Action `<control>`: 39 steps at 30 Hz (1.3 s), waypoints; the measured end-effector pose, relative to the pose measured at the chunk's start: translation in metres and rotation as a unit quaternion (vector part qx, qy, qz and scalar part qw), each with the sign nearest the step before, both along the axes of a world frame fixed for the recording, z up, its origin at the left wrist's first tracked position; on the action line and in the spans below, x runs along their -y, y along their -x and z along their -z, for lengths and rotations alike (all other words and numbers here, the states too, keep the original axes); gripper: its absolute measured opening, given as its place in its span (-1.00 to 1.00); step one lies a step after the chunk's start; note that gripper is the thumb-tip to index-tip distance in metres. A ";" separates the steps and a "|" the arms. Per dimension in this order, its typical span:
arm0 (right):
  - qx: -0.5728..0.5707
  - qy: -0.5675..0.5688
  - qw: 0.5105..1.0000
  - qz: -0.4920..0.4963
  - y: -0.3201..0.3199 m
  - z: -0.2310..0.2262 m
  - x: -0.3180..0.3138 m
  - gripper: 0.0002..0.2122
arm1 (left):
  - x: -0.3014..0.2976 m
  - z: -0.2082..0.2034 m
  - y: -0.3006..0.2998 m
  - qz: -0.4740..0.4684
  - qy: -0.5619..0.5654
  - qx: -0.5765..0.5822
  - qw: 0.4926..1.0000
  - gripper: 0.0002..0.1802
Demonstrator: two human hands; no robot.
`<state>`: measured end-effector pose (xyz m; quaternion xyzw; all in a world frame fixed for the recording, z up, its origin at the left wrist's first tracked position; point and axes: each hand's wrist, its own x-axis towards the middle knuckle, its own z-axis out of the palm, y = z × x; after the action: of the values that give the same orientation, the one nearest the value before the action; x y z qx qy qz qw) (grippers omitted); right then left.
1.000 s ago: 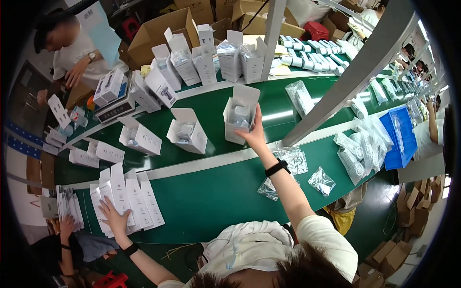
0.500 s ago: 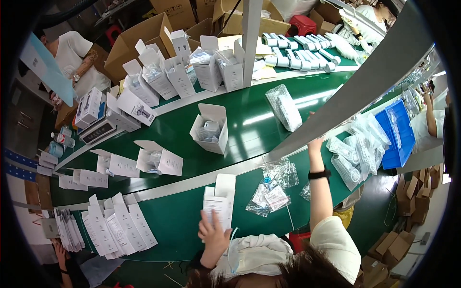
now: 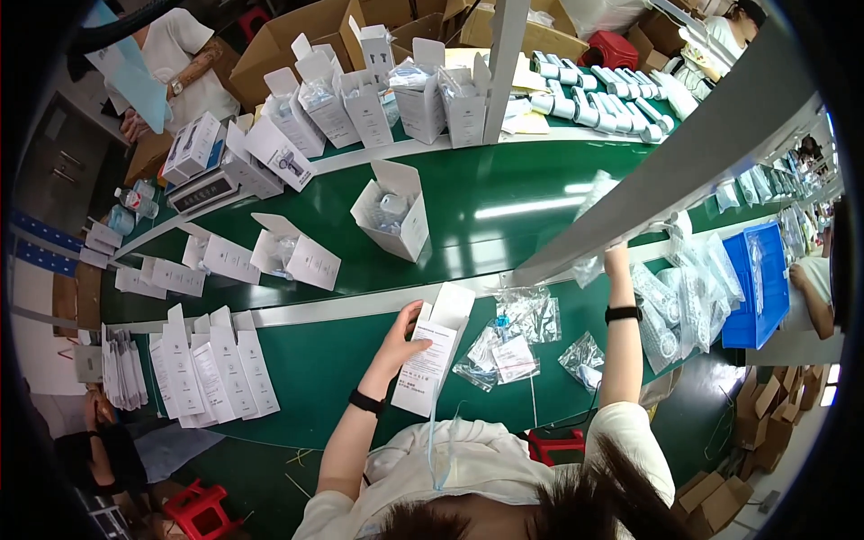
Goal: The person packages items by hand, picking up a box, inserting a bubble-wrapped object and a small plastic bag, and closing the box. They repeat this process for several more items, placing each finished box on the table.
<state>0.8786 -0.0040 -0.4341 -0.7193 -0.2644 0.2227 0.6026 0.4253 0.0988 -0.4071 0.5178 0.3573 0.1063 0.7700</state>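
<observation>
My left hand grips the edge of a white carton with its top flap up, tilted over the near green table. My right hand is stretched out beside the grey slanted post, its fingers partly hidden. By it, a clear bubble-wrap bag shows on both sides of the post, and that hand appears closed on it. Between my arms lie clear plastic bags with white slips and small parts. A smaller clear bag lies near my right forearm.
Open cartons with bagged contents stand on the green belt. Flat-stacked white cartons lie at left. Bubble-wrapped bags and a blue bin are at right. Rows of grey-white devices lie beyond. Other people work at the far side.
My left hand has shifted from the front of the carton to its left edge, and the carton is now tilted. The bubble-wrap bag has moved right from the belt to behind the post.
</observation>
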 end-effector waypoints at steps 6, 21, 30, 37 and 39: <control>-0.410 -0.220 0.882 0.080 0.112 -0.074 0.135 -0.59 | -0.015 0.017 -0.009 0.142 -0.143 -0.050 0.978 -0.11; -0.315 -0.378 0.863 0.116 0.319 -0.155 0.023 -0.41 | 0.035 -0.076 0.035 0.064 -0.323 -0.029 0.944 -0.18; 0.323 -0.224 0.911 -0.126 0.366 -0.150 -0.009 -0.42 | 0.059 -0.034 0.033 -0.096 -0.447 0.039 0.889 -0.24; 0.277 -0.058 0.945 -0.164 0.333 -0.142 0.009 -0.50 | 0.041 -0.057 0.028 -0.135 -0.580 0.169 0.786 -0.30; 0.320 -0.055 0.928 -0.181 0.328 -0.139 0.016 -0.49 | 0.032 -0.056 0.031 -0.129 -0.580 0.155 0.790 -0.30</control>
<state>0.5508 -0.0200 -0.2951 -0.6580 -0.5806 0.0708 0.4743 0.3942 0.0663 -0.3514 0.7924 0.1682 0.4708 0.3495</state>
